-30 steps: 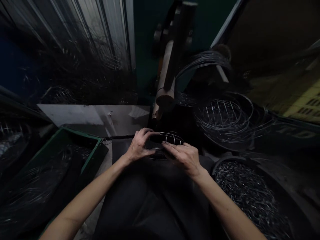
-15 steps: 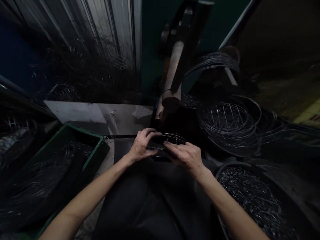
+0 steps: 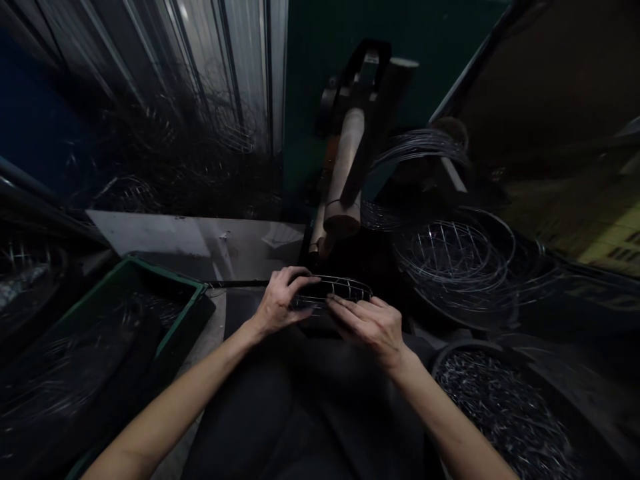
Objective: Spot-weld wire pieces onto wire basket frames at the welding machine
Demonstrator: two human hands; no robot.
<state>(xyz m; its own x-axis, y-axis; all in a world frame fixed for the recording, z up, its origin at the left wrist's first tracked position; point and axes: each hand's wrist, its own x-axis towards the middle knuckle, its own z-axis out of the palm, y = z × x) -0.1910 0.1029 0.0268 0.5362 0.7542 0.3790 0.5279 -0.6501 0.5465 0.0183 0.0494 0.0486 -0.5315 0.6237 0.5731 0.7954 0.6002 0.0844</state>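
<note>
Bright metal: we record one round wire frame [image 3: 349, 288], held between both hands, above dark cloth [image 3: 300, 400]. Left hand [image 3: 280, 301]: thumb and fingers pinching its left end. Right hand [image 3: 376, 327]: fingers pressed together against its near right side, thumb hidden. Beyond: cylindrical bar [image 3: 345, 160], in the way ahead; pale panel [image 3: 195, 243], ahead left; wire coil [image 3: 425, 143], ahead right. Containers: green crate [image 3: 183, 319], left, wiry pieces [image 3: 167, 308] inside; black tub [image 3: 463, 345], right, full of short metal bits [image 3: 500, 400]; dark pan [image 3: 460, 319], beyond the tub, under wire rings [image 3: 453, 250].

From my remote station I see a dimly lit room, ribbed metal panelling [image 3: 250, 67] beside a dark green wall [image 3: 440, 47], and a strip of grey floor [image 3: 206, 350].
</note>
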